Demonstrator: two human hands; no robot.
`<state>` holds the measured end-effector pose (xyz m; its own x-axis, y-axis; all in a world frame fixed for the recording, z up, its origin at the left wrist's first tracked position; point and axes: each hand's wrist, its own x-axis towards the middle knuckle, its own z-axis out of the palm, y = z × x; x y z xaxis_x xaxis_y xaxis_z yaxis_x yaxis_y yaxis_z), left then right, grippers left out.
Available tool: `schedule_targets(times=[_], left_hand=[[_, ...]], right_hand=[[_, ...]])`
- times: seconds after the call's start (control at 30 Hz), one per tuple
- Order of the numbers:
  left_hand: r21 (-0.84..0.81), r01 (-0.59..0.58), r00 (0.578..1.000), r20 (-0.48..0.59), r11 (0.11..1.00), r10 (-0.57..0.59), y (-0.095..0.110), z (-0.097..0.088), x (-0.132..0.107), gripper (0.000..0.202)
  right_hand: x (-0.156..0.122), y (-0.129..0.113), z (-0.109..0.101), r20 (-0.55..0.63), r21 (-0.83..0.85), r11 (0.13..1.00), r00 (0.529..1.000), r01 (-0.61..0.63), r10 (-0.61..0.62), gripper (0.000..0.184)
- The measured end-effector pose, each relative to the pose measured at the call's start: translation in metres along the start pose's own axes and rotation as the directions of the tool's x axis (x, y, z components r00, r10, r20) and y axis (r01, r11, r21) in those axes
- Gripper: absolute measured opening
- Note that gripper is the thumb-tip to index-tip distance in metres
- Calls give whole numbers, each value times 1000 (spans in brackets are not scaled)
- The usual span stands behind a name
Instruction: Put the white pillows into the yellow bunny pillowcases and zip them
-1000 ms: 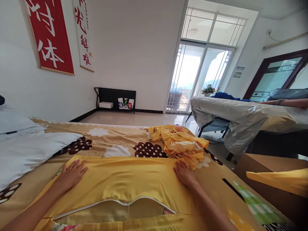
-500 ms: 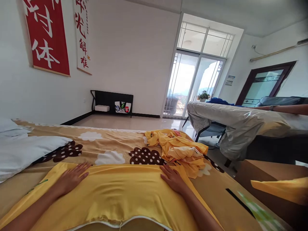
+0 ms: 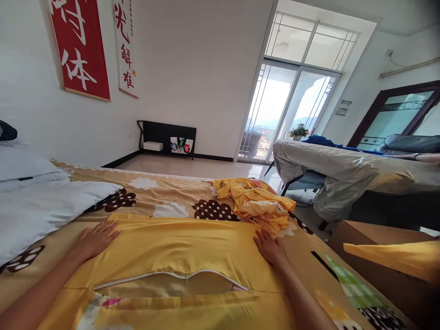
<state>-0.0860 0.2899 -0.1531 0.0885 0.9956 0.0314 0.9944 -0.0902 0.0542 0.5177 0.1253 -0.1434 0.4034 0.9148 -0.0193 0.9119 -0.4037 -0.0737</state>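
A yellow pillowcase point(image 3: 178, 243) lies spread on the patterned bedsheet point(image 3: 175, 181). Across its nearer part an opening point(image 3: 202, 284) edged in white gapes, showing fabric inside. My left hand point(image 3: 98, 239) rests flat on its far left corner, fingers stretched out. On the far right edge lies my right hand point(image 3: 270, 247), palm down with the fingers extended. Just beyond that hand sits a crumpled heap of yellow printed cloth point(image 3: 261, 201), apart from my fingers.
White pillows point(image 3: 62, 206) lie on the left. To the right stand a cardboard box point(image 3: 371, 233) with yellow cloth over it and a plastic-covered table point(image 3: 309, 153), where part of another person's arm point(image 3: 428, 158) shows. A black shelf point(image 3: 168, 133) stands by the wall.
My hands have moved farther apart, toward the pillowcase's far corners. More of its white-edged opening now shows. The view has shifted, and the other person's arm has drawn mostly out of sight.
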Motion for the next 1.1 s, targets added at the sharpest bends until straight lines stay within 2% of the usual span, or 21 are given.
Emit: schedule_targets(times=[0.03, 0.07, 0.1, 0.17, 0.2, 0.27, 0.3, 0.33, 0.4, 0.47, 0.53, 0.57, 0.6, 0.63, 0.73, 0.77, 0.8, 0.87, 0.93, 1.03, 1.1], left_hand=[[16, 26, 999, -35, 1000, -25, 16, -8, -7, 53], [23, -33, 990, -135, 999, 36, 39, -14, -14, 52], [27, -104, 979, -174, 994, 107, 67, -16, -22, 54], [7, -304, 944, -132, 953, 302, 125, -11, -38, 54], [-17, -432, 900, -72, 902, 430, 147, -5, -46, 53], [-84, -595, 801, 21, 800, 598, 167, 11, -59, 55], [-103, -602, 793, 40, 792, 608, 163, 17, -63, 57], [-109, -569, 816, 44, 815, 576, 151, 21, -65, 58], [-91, -426, 903, 29, 900, 430, 113, 20, -67, 58], [-72, -309, 950, 9, 948, 311, 76, 11, -70, 58], [-70, -302, 953, -6, 951, 303, 63, 1, -79, 56], [-74, -334, 943, -7, 940, 334, 67, -3, -85, 54], [-86, -400, 916, 0, 913, 401, 78, -4, -91, 53], [-106, -495, 866, 14, 862, 499, 95, -5, -97, 53], [-170, -735, 660, 38, 656, 750, 157, 0, -109, 58], [-180, -767, 620, 37, 615, 784, 175, 2, -110, 58], [-182, -777, 607, 35, 603, 794, 189, 4, -109, 56], [-173, -753, 641, 24, 635, 767, 206, 7, -102, 52], [-161, -721, 683, 5, 674, 731, 212, 8, -94, 48], [-146, -628, 776, -35, 765, 630, 217, 4, -88, 43], [-147, -544, 838, -41, 826, 544, 221, -2, -94, 43]], right_hand=[[-5, -14, -4, -27, -1, 1000, 1000, 5, -5, 57], [-11, -35, -6, -54, 3, 1000, 998, 31, -31, 57], [-17, -60, -6, -72, 11, 997, 994, 83, -82, 57], [-35, -113, 0, -64, 42, 969, 968, 245, -243, 56], [-44, -134, 6, -36, 63, 939, 941, 339, -338, 54], [-62, -151, 16, 23, 102, 885, 888, 455, -459, 55], [-69, -146, 19, 43, 115, 879, 881, 464, -471, 58], [-74, -133, 20, 53, 120, 889, 891, 442, -450, 61], [-82, -92, 16, 50, 119, 932, 935, 343, -351, 62], [-92, -55, 8, 22, 117, 962, 968, 245, -249, 57], [-110, -44, 2, -27, 126, 969, 977, 214, -212, 51], [-123, -51, 1, -50, 137, 962, 971, 238, -233, 48], [-137, -66, 2, -66, 150, 946, 957, 288, -281, 45], [-151, -86, 5, -74, 164, 918, 933, 360, -353, 40], [-189, -159, 18, -84, 230, 749, 779, 621, -621, 31], [-197, -179, 21, -99, 259, 695, 735, 670, -671, 33], [-203, -195, 24, -112, 284, 660, 708, 695, -697, 35], [-210, -215, 27, -124, 324, 641, 702, 696, -701, 36], [-213, -222, 25, -105, 341, 640, 704, 688, -702, 34], [-223, -217, 16, -62, 360, 581, 639, 731, -766, 25], [-234, -207, 7, -42, 366, 532, 584, 764, -810, 22]])
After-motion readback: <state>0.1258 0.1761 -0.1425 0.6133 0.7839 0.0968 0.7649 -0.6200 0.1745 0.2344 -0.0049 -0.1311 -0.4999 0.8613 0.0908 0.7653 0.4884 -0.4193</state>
